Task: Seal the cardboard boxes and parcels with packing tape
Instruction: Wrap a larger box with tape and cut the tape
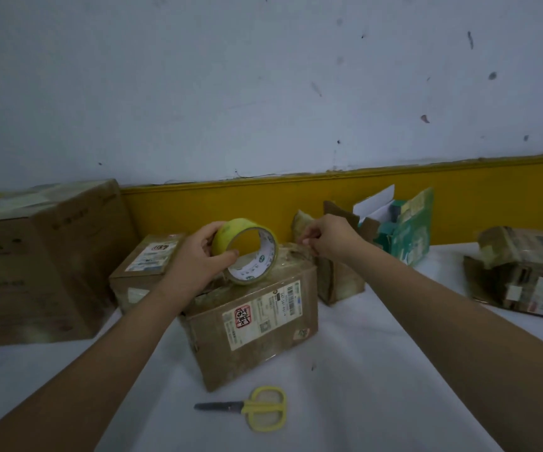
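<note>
Packing tape roll point(247, 252) stands on edge atop the cardboard box point(254, 327). The left hand point(195, 256) grips it, thumb across its near rim and fingers curled over its yellowish outer wrap, forearm reaching in from the lower left. Right of that grip, the right hand point(329, 239) sits at the box's far top edge with fingertips pinched together, though I cannot tell whether clear tape lies between them; beneath both hands the brown, glossy, labelled box rests on the white table point(377, 370).
</note>
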A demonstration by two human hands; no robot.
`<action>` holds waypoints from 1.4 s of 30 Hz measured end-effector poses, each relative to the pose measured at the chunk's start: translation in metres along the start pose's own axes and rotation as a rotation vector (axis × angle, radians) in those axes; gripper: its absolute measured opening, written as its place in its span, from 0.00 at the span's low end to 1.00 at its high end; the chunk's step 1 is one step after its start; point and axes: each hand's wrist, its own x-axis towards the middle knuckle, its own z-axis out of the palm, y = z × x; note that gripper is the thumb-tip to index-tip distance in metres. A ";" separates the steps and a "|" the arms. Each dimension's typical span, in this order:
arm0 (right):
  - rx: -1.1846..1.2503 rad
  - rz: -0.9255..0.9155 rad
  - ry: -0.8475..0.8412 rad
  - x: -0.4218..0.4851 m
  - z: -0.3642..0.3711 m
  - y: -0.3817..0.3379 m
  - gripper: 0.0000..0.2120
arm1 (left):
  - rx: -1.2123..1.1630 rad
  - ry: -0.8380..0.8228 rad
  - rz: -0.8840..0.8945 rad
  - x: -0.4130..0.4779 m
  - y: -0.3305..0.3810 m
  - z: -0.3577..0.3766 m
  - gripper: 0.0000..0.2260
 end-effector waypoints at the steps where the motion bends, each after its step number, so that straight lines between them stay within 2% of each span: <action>1: -0.022 -0.014 0.006 0.001 0.003 0.000 0.06 | -0.001 0.006 0.006 -0.001 0.001 0.001 0.16; 9: -0.062 0.062 -0.116 -0.001 0.021 -0.007 0.14 | -0.006 0.014 0.027 -0.002 0.000 0.004 0.17; 12: -0.235 0.130 -0.162 0.006 0.018 -0.019 0.19 | -0.006 0.001 0.028 -0.001 0.000 0.006 0.17; 14: -0.301 0.154 -0.119 0.011 0.015 -0.025 0.24 | 0.008 -0.001 0.032 -0.001 0.000 0.006 0.16; 18: -0.280 0.125 -0.106 0.020 0.008 -0.028 0.12 | 0.029 0.001 0.043 -0.003 -0.001 0.006 0.15; 20: -0.157 0.093 -0.037 0.025 0.012 -0.030 0.14 | 0.021 -0.006 0.017 -0.003 -0.002 0.006 0.18; 22: -0.196 0.091 -0.112 0.024 0.027 -0.036 0.16 | 0.019 -0.029 -0.019 -0.002 -0.003 0.006 0.20; 24: -0.327 0.110 -0.262 0.026 0.049 -0.031 0.16 | 0.055 -0.057 -0.040 -0.003 -0.003 0.009 0.21; 26: -0.407 0.160 -0.308 0.030 0.058 -0.026 0.16 | 0.109 -0.078 -0.064 -0.001 0.003 0.009 0.22; 29: -0.369 0.189 -0.283 0.024 0.050 -0.033 0.22 | 0.308 -0.140 -0.066 0.011 0.030 -0.014 0.29; 31: -0.392 0.188 -0.267 0.024 0.047 -0.032 0.26 | 0.663 -0.266 0.017 0.017 0.057 -0.046 0.31; 33: -0.413 0.189 -0.262 0.024 0.046 -0.031 0.27 | 1.103 -0.471 0.048 0.012 0.082 -0.080 0.29; 35: -0.444 0.166 -0.270 0.023 0.048 -0.032 0.29 | 1.344 -0.604 0.016 0.000 0.090 -0.104 0.29; 38: -0.450 0.176 -0.257 0.021 0.050 -0.037 0.30 | 1.461 -0.725 -0.040 -0.016 0.079 -0.116 0.33; 42: -0.336 0.234 -0.192 0.020 0.050 -0.036 0.24 | 1.514 -0.797 -0.005 -0.030 0.045 -0.108 0.34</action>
